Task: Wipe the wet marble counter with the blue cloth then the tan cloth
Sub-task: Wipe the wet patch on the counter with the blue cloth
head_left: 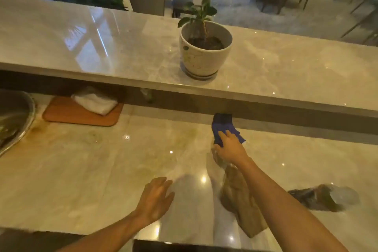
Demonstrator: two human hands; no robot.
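Note:
A blue cloth (222,126) lies crumpled on the lower marble counter (92,170), close under the raised ledge. My right hand (230,148) presses down on its near edge, fingers gripping the fabric. A tan cloth (238,200) lies stretched out on the counter under my right forearm, partly hidden by it. My left hand (156,197) hovers flat over the counter to the left of the tan cloth, fingers spread, holding nothing. Yellowish stains mark the counter's left part.
A potted plant (204,51) stands on the upper marble ledge (81,47). At left are a metal basin (14,118) and an orange board (79,113) with a white folded cloth (95,101). A crumpled plastic bag (327,197) lies at right.

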